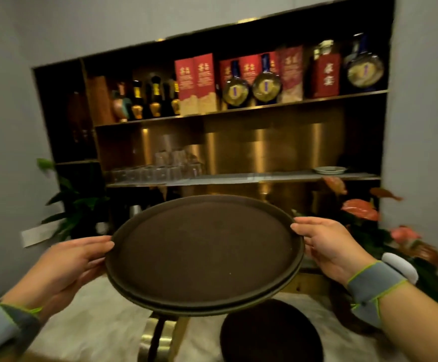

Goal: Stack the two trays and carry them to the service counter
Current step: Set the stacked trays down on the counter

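Two round dark brown trays (205, 254) lie stacked one on the other, held in the air in front of me; the lower tray's rim shows along the near edge. My left hand (69, 265) grips the stack's left rim, thumb on top. My right hand (327, 244) grips the right rim the same way. Both wrists wear grey bands with green edging. The stack is tilted slightly down to the right.
A recessed wall cabinet holds bottles and red boxes (194, 82) on top, glasses (160, 168) and a small plate (330, 169) on the counter shelf (238, 177). Plants stand left (74, 202) and right (361, 210). Below, a round dark stool seat (270, 335) and a white furry surface (95, 322).
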Demonstrator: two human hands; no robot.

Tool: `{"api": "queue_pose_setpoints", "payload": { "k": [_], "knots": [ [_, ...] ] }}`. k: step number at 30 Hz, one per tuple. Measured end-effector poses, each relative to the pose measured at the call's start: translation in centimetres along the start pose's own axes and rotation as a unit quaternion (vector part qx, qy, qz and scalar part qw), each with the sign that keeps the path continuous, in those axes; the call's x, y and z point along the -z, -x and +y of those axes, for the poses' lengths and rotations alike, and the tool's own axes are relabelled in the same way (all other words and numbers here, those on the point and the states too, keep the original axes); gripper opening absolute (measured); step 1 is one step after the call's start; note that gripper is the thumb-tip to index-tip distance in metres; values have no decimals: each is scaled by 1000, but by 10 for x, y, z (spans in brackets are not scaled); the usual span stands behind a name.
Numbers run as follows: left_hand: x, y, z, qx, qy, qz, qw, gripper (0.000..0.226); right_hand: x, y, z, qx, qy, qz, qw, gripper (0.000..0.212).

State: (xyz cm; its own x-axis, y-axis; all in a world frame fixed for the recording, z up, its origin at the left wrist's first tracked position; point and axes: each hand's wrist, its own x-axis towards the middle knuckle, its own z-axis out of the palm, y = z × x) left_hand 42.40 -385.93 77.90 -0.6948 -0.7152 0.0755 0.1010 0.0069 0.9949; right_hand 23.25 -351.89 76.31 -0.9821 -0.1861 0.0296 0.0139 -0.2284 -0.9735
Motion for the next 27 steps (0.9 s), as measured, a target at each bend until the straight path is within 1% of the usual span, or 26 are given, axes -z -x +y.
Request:
{"api": "queue_pose_setpoints", "payload": {
  "k": [2, 4, 6, 8, 10, 12, 17, 21, 24, 27],
  "knots": [
    [-31, -31, -10, 6, -4, -39, 999, 26, 18, -18, 1, 12, 6, 31, 999, 34],
    [-58, -51, -18, 12, -4, -57, 998, 21, 32, -33, 2, 18, 4, 44, 999, 33],
    [-88, -76, -30, 26, -8, -76, 997, 23, 46, -57, 7, 21, 14, 62, 998, 32],
    [-109, -99, -42, 44, -17, -84, 995, 27, 56, -78, 13, 17, 23, 67, 997, 33],
    [-120, -109, -51, 53, -23, -94, 994, 24, 64, -90, 20, 16, 33, 72, 997, 36],
    [-138, -127, -72, 70, -31, -88, 993, 25, 73, -110, 36, 4, 40, 81, 996, 38],
    [-169, -169, -131, 125, -65, -112, 984, 32, 91, -150, 98, -57, 42, 110, 991, 45],
    [-179, -200, -182, 173, -101, -141, 970, 27, 101, -169, 150, -100, 66, 131, 984, 33],
    [-188, -221, -222, 207, -127, -169, 955, 34, 104, -176, 190, -137, 90, 154, 975, 34],
    [-196, -235, -260, 227, -145, -187, 945, 39, 105, -178, 227, -165, 92, 172, 967, 31]
  ]
}}
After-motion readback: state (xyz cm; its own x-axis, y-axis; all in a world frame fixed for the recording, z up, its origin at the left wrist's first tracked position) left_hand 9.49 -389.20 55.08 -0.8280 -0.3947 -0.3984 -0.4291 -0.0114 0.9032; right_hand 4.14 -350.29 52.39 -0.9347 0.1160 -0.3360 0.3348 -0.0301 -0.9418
